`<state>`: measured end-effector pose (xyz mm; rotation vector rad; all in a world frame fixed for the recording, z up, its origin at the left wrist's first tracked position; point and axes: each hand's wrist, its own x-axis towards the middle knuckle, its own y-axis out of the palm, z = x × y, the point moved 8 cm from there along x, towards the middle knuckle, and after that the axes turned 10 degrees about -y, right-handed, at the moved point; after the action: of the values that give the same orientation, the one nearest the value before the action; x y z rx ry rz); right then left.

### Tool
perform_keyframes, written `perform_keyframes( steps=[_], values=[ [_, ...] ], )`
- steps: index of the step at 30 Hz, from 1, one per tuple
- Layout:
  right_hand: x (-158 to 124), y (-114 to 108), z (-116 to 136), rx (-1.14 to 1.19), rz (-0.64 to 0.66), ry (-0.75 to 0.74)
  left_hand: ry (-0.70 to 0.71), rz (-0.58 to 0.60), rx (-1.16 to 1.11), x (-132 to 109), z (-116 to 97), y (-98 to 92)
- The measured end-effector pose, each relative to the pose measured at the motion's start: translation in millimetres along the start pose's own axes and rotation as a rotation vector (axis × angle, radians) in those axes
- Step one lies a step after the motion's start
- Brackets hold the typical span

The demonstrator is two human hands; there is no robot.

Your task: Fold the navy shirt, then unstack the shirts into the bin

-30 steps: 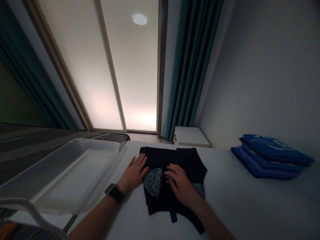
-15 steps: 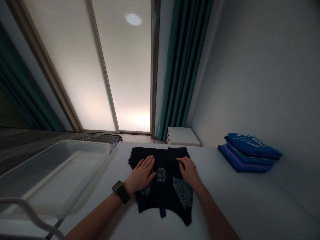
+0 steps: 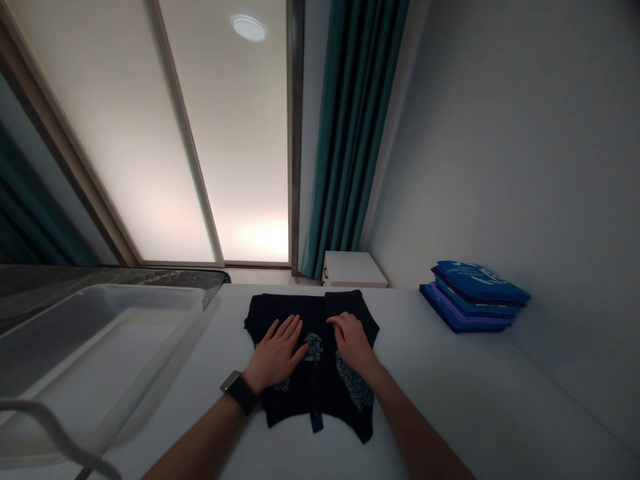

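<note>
A dark navy shirt (image 3: 293, 303) with grey-blue paisley patches lies folded on the white table (image 3: 200, 373). Its curved neckline and a small blue label are toward me, and a folded panel crosses its far part. My left hand (image 3: 277, 355), wearing a dark watch (image 3: 240, 392) on the wrist, rests flat on the shirt's left half with fingers spread. On the right half lies my right hand (image 3: 354, 341), fingers bent and tips touching the cloth near the folded panel's edge. No cloth shows pinched in it, though its fingertips are partly hidden.
To the right, against the wall, sits a stack of folded blue and purple clothes (image 3: 475, 300). A translucent plastic bin (image 3: 150, 373) stands on the left, with a grey curved bar (image 3: 55, 433) in front of it. A white cabinet (image 3: 355, 269) is beyond the table's far edge.
My right hand has slid left across the shirt toward the panel's edge. The left hand stays flat on the cloth. The whole view has shifted slightly.
</note>
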<state>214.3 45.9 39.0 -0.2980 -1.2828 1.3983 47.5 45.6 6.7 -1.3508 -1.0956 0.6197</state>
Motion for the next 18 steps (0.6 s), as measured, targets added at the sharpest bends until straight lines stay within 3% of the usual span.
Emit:
perform_keyframes(
  steps=[5, 11, 18],
  values=[
    [32.3, 16.3, 14.0, -0.112, 0.122, -0.077, -0.029, 0.043, 0.009, 0.3, -2.3, -2.8],
    [62.3, 41.4, 10.5, -0.358, 0.390, -0.303, -0.042, 0.071, 0.016, -0.6, -3.9, -6.9],
    [71.3, 14.3, -30.2, -0.523, 0.416, -0.303, -0.047, 0.073, 0.002, -0.8, -3.5, -8.4]
  ],
)
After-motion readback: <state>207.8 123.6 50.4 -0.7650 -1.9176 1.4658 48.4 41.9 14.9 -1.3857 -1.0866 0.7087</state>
